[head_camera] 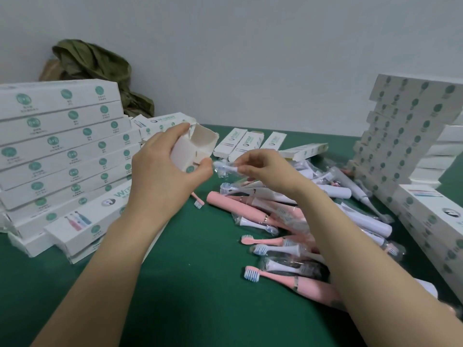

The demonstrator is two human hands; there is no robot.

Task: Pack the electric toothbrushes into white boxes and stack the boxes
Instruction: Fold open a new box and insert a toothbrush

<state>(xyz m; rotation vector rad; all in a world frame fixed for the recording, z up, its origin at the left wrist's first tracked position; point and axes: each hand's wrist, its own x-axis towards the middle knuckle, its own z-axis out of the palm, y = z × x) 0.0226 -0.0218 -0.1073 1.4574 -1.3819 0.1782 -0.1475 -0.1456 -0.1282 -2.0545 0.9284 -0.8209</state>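
My left hand (162, 171) gripped an open white box (198, 146) just left of the frame's centre, thumb and fingers curled round its sides. The box's open mouth pointed up and to the right with its flaps raised. Its long axis ran down-left into my palm, where most of its length was hidden.

My right hand (263, 169), at the centre, pinched a wrapped brush head (226, 168) between thumb and fingertips. The head lay nearly level, its long axis left to right and its bristle end pointing left. That end sat just beside the box's lower edge.

Below my right hand, a pile of toothbrushes (275, 221) lay on the green table (200, 309), most with their heads towards the left. Closed boxes stood in a left stack (62, 146) and a leaning right stack (400, 136). An olive cloth (95, 66) was bunched at the upper left.
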